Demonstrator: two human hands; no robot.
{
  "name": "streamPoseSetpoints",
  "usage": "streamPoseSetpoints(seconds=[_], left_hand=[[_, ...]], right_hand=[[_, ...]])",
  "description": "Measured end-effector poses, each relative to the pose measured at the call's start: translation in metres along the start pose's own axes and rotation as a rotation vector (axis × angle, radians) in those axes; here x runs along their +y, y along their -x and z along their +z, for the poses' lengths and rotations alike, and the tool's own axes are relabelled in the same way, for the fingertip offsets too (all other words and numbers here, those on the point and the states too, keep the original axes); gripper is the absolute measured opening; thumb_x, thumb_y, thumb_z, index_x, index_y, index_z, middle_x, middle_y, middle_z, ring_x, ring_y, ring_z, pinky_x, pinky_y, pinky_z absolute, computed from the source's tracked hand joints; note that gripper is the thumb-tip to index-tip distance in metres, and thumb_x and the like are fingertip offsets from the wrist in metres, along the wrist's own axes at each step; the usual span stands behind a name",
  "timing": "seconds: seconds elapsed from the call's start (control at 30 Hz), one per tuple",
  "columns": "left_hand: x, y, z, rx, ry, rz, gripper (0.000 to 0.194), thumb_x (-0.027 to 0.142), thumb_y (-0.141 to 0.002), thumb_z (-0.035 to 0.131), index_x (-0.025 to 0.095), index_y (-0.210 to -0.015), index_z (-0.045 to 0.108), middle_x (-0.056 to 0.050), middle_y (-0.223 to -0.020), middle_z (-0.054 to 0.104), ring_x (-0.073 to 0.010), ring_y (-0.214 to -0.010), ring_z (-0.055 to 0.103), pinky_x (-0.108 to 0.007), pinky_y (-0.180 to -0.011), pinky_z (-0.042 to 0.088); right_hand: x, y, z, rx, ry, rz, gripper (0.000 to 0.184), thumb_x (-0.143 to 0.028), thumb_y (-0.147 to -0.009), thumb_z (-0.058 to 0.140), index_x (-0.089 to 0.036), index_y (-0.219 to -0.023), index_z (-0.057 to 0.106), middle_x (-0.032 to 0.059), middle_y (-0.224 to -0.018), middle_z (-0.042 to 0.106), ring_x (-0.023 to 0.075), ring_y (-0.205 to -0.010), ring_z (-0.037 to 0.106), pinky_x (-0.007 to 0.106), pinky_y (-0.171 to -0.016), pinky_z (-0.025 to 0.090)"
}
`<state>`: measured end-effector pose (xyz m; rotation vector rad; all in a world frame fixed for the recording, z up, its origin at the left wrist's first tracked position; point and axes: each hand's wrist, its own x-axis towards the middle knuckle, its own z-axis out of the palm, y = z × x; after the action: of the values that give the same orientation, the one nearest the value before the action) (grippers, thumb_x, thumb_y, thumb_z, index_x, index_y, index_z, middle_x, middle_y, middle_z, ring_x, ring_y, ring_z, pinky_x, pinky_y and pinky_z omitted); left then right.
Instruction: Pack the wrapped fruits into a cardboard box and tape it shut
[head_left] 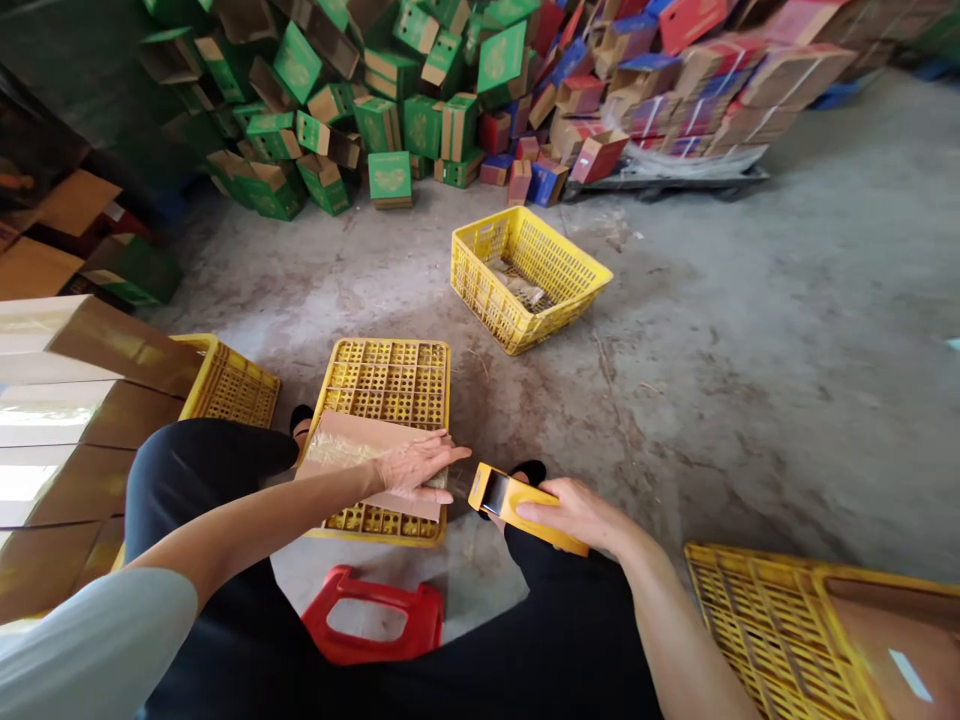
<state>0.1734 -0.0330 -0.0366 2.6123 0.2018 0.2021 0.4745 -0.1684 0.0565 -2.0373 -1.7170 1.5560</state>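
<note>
My left hand (416,464) lies flat with fingers stretched out on a brown cardboard piece (352,432) that has clear tape across it. Whether this is a flat sheet or a folded box, I cannot tell. It rests on an upturned yellow plastic crate (390,378) between my legs. To the right of the crate, my right hand (574,512) is wrapped round a yellow tape dispenser (525,500), held above my right knee. The dispenser's front end points left toward my left hand, apart from the cardboard.
A yellow basket (551,260) stands ahead on the concrete floor. Stacked cartons (67,430) rise at my left. At lower right is another yellow crate (757,620) with cardboard. A red plastic stool (375,640) shows between my thighs. Green boxes (390,180) are heaped at the back.
</note>
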Motion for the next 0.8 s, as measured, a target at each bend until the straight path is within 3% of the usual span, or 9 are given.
streamPoseSetpoints(seconds=[0.13, 0.3, 0.5, 0.7, 0.8], left_hand=[[0.001, -0.001, 0.001, -0.02, -0.005, -0.009, 0.079, 0.064, -0.098, 0.046, 0.015, -0.157, 0.028, -0.018, -0.136, 0.059, -0.0322, -0.132, 0.055, -0.054, -0.126, 0.022], [0.002, -0.002, 0.002, -0.02, -0.013, 0.004, 0.077, 0.063, -0.099, 0.046, 0.014, -0.156, 0.031, -0.018, -0.132, 0.062, -0.0315, -0.131, 0.056, -0.054, -0.127, 0.02], [0.002, 0.002, 0.003, -0.011, 0.007, 0.003, 0.079, 0.065, -0.098, 0.047, 0.013, -0.156, 0.03, -0.02, -0.139, 0.059, -0.0323, -0.135, 0.053, -0.055, -0.127, 0.021], [0.008, 0.004, 0.001, 0.052, 0.027, -0.032, 0.083, 0.063, -0.099, 0.047, 0.014, -0.161, 0.021, -0.022, -0.157, 0.041, -0.0317, -0.15, 0.036, -0.047, -0.124, 0.033], [0.011, 0.015, -0.008, 0.104, 0.004, -0.059, 0.074, 0.058, -0.103, 0.043, 0.017, -0.161, 0.023, -0.02, -0.162, 0.033, -0.0309, -0.154, 0.028, -0.048, -0.125, 0.029]], right_hand=[[0.005, -0.01, 0.003, -0.006, -0.007, 0.02, 0.049, -0.068, -0.079, 0.067, -0.02, -0.079, 0.075, 0.0059, -0.074, 0.076, 0.0239, -0.073, 0.071, 0.025, -0.059, 0.045], [0.01, -0.023, 0.008, -0.124, -0.141, 0.106, 0.054, -0.072, -0.079, 0.065, -0.02, -0.089, 0.075, 0.0072, -0.073, 0.077, 0.0209, -0.058, 0.07, 0.025, -0.05, 0.047], [0.0, -0.033, 0.016, -0.149, -0.159, 0.106, 0.061, -0.073, -0.081, 0.065, -0.013, -0.083, 0.074, 0.0072, -0.059, 0.07, 0.0196, -0.054, 0.067, 0.026, -0.051, 0.049], [-0.018, -0.045, 0.017, -0.17, -0.142, 0.185, 0.06, -0.075, -0.072, 0.074, -0.015, -0.07, 0.071, 0.0091, -0.057, 0.068, 0.0223, -0.057, 0.069, 0.031, -0.058, 0.058], [-0.025, -0.052, 0.016, -0.176, -0.129, 0.201, 0.062, -0.078, -0.069, 0.075, -0.016, -0.066, 0.069, 0.0109, -0.06, 0.07, 0.0232, -0.058, 0.07, 0.033, -0.058, 0.059]])
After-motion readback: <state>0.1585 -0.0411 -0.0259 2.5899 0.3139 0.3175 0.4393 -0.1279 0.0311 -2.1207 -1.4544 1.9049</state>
